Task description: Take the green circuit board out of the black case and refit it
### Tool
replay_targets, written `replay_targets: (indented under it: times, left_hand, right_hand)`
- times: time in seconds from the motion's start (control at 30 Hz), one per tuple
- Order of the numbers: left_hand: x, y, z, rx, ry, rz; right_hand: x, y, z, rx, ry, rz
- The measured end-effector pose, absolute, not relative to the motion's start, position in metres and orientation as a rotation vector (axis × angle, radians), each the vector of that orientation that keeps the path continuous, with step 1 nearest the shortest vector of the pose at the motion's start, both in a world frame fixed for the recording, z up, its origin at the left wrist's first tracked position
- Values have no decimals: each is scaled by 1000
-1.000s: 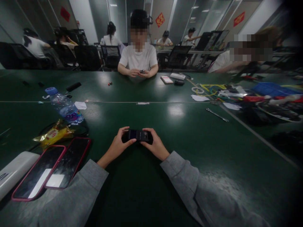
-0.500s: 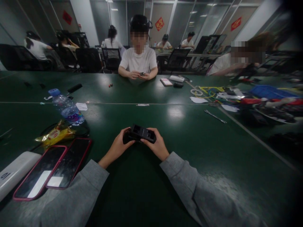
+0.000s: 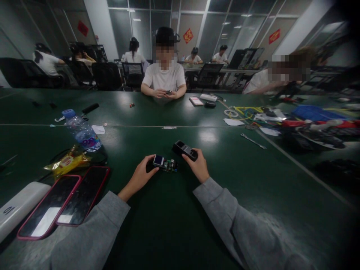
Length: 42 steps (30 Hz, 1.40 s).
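Room dim; glass-panelled wall point(image 3: 163, 18) at the back, 3 red signs point(image 3: 188, 36) along it. 5 people in white tops sit in the background among black chairs point(image 3: 107, 75). Long green table point(image 3: 165, 232) in front, glossy, a pale seam across it.

Left hand point(image 3: 140, 176): thumb and fingers pinched narrow on the screen end of a circuit board point(image 3: 169, 165). Board lies level with the fingertips, parts facing up, bare end pointing right. Right hand point(image 3: 199, 166): closed on the near end of a black shell point(image 3: 184, 149), thumb on the near side. Shell slants, its far end up and to the left. Board and shell apart, just beside each other, shell the farther off and to the right. Whether either touches the table, cannot tell. Grey sleeves on both arms.

To the left: 2 phones point(image 3: 83, 195) in red cases, overlapping; white power bank point(image 3: 24, 206) beside them; yellow wrapper point(image 3: 67, 161) just beyond; bottle point(image 3: 83, 131), blue cap, tilted in view. To the right: wrench point(image 3: 253, 141), then a heap of cables point(image 3: 247, 111) and a blue tray point(image 3: 317, 112), blurred.

Across the table, 1 person point(image 3: 164, 78) with both hands on a small object, too small to name.
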<state>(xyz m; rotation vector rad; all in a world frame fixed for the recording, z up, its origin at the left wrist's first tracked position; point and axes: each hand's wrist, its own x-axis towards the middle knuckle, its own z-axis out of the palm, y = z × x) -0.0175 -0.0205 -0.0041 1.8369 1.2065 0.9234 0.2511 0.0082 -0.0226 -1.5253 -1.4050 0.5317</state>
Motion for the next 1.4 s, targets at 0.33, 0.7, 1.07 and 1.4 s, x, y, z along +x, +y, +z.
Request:
replay_targets:
  times: [0.33, 0.7, 1.07, 1.4]
  left_hand:
    - [-16, -20, -3, 1855, 1215, 929]
    - [-17, -22, -3, 1862, 1215, 923]
    - [-19, -19, -9, 1883, 1193, 939]
    - [-21, -15, -17, 1910, 1159, 990]
  right_hand:
    - [252, 11, -35, -1527, -1538, 339]
    - [252, 10, -33, -1494, -1595, 303]
    - [252, 11, -33, -1507, -1617, 264]
    - [249, 13, -37, -1445, -1639, 178]
